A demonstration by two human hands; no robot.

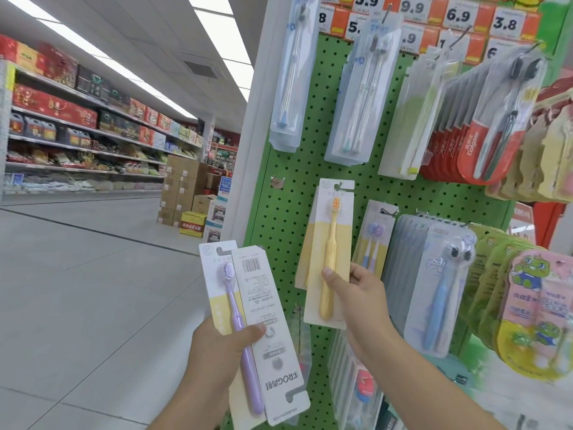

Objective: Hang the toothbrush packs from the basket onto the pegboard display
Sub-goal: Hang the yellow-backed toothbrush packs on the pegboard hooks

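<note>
Green pegboard (387,193) fills the right side of the view, packed with hanging toothbrush packs, and price tags (459,15) run along the top. The right hand (356,290) is up against the board, thumb across the front and fingers curled behind a pack with a yellow toothbrush (330,252). That pack's top hole sits right at a hook (341,185) in the lower row, so it looks like it's on the peg or just at it, can't say for sure. There's another pack of the same kind right behind it.

The left hand (223,352) is lower and off to the left of the board, gripping two more packs fanned out: one showing a purple toothbrush (238,330) face-up, and one flipped to its back with the barcode (251,264) showing. Thumb is pressed over the front of both, fingers wrapped behind.

Next to the yellow one hang a small two-brush pack (373,240) and a blue toothbrush pack (437,299). Red Colgate packs (483,144) hang higher up. Store shelves (93,131) and stacked cardboard boxes (183,190) run down the aisle on the left.
</note>
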